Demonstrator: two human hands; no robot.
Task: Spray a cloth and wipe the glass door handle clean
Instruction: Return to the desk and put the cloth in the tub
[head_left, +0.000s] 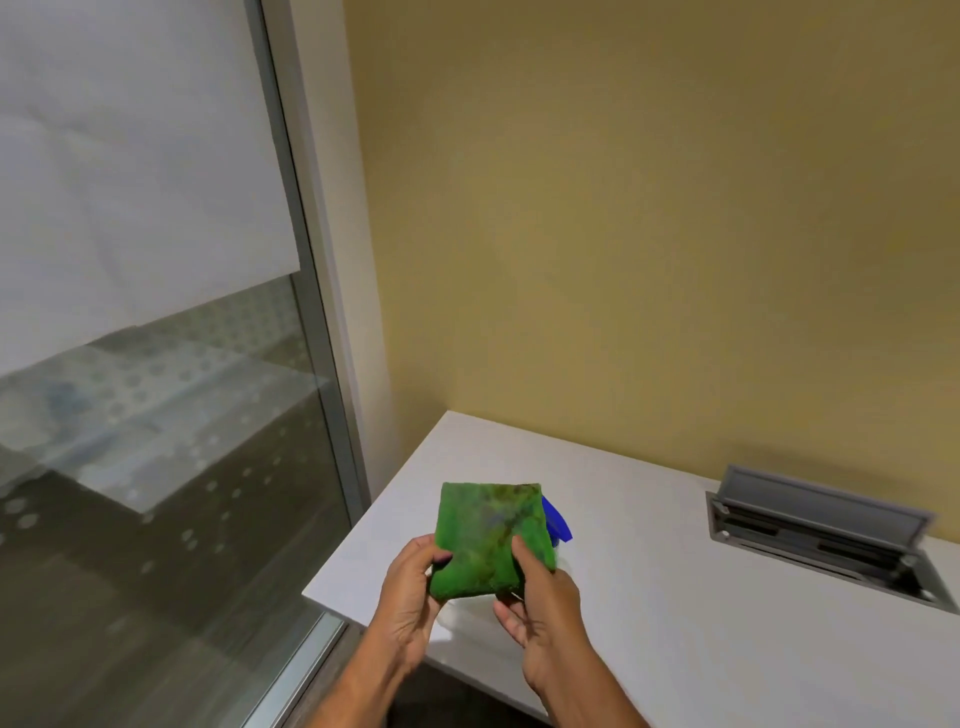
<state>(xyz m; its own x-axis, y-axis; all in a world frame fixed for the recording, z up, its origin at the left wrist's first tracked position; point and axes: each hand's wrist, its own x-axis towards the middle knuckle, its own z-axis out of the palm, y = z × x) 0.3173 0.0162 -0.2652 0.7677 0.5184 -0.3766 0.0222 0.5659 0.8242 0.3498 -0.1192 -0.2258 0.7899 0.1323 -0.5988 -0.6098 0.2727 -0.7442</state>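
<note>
Single head view looks down, close over white desk (675, 597) corner

A white desk (701, 597) meets a mustard wall (649, 234) beside a half-frosted glass partition (156, 364).

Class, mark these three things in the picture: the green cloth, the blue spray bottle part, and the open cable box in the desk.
green cloth (493, 535), head view, middle of the folded face.
blue spray bottle part (557, 519), head view, blue piece showing behind the cloth.
cable box (826, 535), head view, recess under the raised lid.
</note>
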